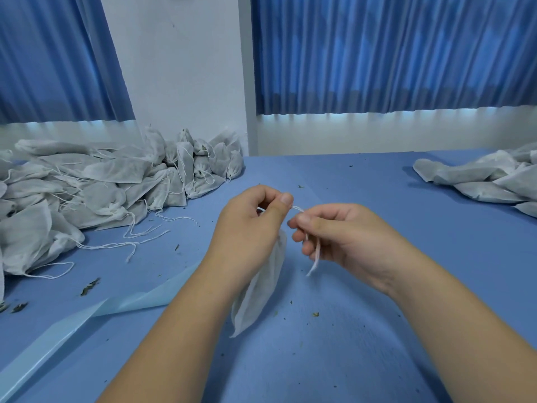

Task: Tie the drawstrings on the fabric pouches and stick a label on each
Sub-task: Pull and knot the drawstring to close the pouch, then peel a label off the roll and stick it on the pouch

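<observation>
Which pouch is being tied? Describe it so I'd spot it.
On the blue table, between the pouch heaps left and right, look centre. One white pouch hangs below the left hand; only its drawstring is pinched by that and the right hand.

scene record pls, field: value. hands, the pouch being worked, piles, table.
left hand: pinches the drawstring above the pouch
right hand: pinches the same drawstring, tail hanging below its fingers
pouch: white, hangs under the left hand
label: none visible on it
left pile: many white pouches, strings trailing
right pile: smaller, at the far right edge
table: blue, with scattered leaf bits; light-blue strip front left
</observation>
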A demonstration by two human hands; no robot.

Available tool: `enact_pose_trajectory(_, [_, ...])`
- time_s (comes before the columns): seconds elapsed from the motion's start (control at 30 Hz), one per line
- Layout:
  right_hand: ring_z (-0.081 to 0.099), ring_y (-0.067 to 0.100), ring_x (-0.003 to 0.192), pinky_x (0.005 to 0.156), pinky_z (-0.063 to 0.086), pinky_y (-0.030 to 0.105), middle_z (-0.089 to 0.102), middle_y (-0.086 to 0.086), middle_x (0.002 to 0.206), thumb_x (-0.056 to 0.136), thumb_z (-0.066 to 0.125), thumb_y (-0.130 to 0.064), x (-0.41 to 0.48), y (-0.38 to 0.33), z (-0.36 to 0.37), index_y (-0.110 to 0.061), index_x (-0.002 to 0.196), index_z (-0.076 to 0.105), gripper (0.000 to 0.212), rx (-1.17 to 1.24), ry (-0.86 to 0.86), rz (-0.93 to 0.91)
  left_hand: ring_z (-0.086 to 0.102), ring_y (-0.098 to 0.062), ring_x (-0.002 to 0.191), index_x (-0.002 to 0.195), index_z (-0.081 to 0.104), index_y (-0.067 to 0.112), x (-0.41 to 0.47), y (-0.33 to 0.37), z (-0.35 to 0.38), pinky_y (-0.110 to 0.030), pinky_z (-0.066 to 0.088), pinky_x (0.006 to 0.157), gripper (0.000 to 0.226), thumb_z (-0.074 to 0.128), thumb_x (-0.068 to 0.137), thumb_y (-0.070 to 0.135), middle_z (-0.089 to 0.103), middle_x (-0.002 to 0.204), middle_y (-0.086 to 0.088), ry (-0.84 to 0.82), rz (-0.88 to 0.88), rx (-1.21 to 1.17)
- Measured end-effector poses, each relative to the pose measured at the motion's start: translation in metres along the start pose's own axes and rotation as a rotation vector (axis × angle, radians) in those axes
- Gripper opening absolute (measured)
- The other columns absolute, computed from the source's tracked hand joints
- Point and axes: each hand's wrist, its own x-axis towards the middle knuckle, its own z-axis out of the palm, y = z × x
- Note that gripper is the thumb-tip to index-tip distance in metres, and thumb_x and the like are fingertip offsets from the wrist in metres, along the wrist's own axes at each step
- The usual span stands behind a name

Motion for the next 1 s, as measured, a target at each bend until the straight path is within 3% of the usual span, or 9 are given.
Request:
enact_pose_trajectory(0.1, [0.056, 0.011, 0.054, 0.053, 0.049, 0.020, 0.065, 0.002, 0.068, 0.066, 0.071, -0.029, 0.000, -0.003, -0.004, -0.014, 0.072, 0.075, 0.017, 0.062, 0.055, -0.045, 0.048, -0.001, 0.062, 0.084, 0.065, 0.029, -0.001, 0.000, 0.000, -0.012, 0.037, 0.058, 0.010, 0.069, 0.088, 0.038, 0.065, 0.080, 0.019, -0.089, 0.002, 0.010])
enact_pose_trajectory(0.23, [0.049, 0.010, 0.052, 0.050, 0.044, 0.019, 0.058, -0.002, 0.061, 0.079, 0.071, -0.029, 0.002, -0.005, -0.013, -0.014, 0.072, 0.071, 0.017, 0.077, 0.227, -0.056, 0.057, -0.002, 0.085, 0.111, 0.052, 0.044, -0.007, -0.001, 0.005, -0.019, 0.047, 0.075, 0.054, 0.078, 0.065, 0.051, 0.055, 0.108, 0.019, -0.301, -0.033, 0.139])
enact_pose_trajectory(0.33, [0.048, 0.009, 0.051, 0.048, 0.043, 0.019, 0.056, -0.004, 0.058, 0.085, 0.069, -0.024, 0.003, -0.007, -0.019, -0.013, 0.072, 0.068, 0.017, 0.083, 0.358, -0.048, 0.058, -0.002, 0.093, 0.127, 0.043, 0.042, -0.008, -0.004, 0.007, -0.021, 0.048, 0.084, 0.063, 0.079, 0.076, 0.038, 0.048, 0.114, 0.019, -0.368, -0.042, 0.250])
enact_pose_trajectory(0.57, [0.051, 0.007, 0.050, 0.051, 0.045, 0.021, 0.058, -0.007, 0.056, 0.081, 0.075, -0.020, 0.004, -0.005, -0.024, -0.014, 0.072, 0.064, 0.015, 0.001, 0.529, -0.080, 0.058, 0.006, 0.090, 0.121, 0.051, 0.042, -0.003, -0.012, 0.008, -0.016, 0.042, 0.071, 0.032, 0.057, 0.091, 0.034, 0.061, 0.098, 0.021, -0.340, -0.152, 0.333])
enact_pose_trajectory(0.7, [0.055, 0.008, 0.053, 0.052, 0.047, 0.020, 0.060, -0.005, 0.058, 0.082, 0.075, -0.016, 0.005, -0.005, -0.021, -0.014, 0.072, 0.066, 0.013, 0.013, 0.525, -0.114, 0.060, 0.008, 0.087, 0.101, 0.062, 0.042, -0.003, -0.014, 0.010, -0.015, 0.042, 0.069, 0.014, 0.054, 0.091, 0.046, 0.067, 0.092, 0.022, -0.344, -0.173, 0.350])
enact_pose_trajectory(0.8, [0.058, 0.009, 0.056, 0.053, 0.049, 0.019, 0.061, -0.003, 0.060, 0.082, 0.074, -0.014, 0.005, -0.005, -0.019, -0.012, 0.075, 0.069, 0.010, 0.032, 0.504, -0.139, 0.057, 0.008, 0.083, 0.089, 0.066, 0.034, -0.004, -0.012, 0.012, -0.018, 0.040, 0.069, 0.024, 0.049, 0.093, 0.050, 0.064, 0.084, 0.025, -0.417, -0.214, 0.295])
enact_pose_trajectory(0.87, [0.059, 0.011, 0.059, 0.056, 0.050, 0.020, 0.063, -0.001, 0.063, 0.084, 0.072, -0.012, 0.005, -0.005, -0.020, -0.011, 0.077, 0.070, 0.007, 0.033, 0.510, -0.158, 0.058, 0.004, 0.087, 0.093, 0.066, 0.029, -0.004, -0.009, 0.010, -0.021, 0.042, 0.076, 0.025, 0.048, 0.095, 0.046, 0.063, 0.087, 0.022, -0.482, -0.283, 0.249])
enact_pose_trajectory(1.0, [0.061, 0.012, 0.063, 0.060, 0.052, 0.022, 0.065, 0.003, 0.067, 0.087, 0.067, -0.006, 0.006, -0.004, -0.023, -0.011, 0.080, 0.071, 0.009, -0.015, 0.554, -0.168, 0.065, -0.015, 0.103, 0.101, 0.068, 0.022, -0.003, -0.008, 0.006, -0.038, 0.048, 0.096, 0.041, 0.058, 0.070, 0.047, 0.071, 0.102, 0.002, -0.602, -0.340, 0.303])
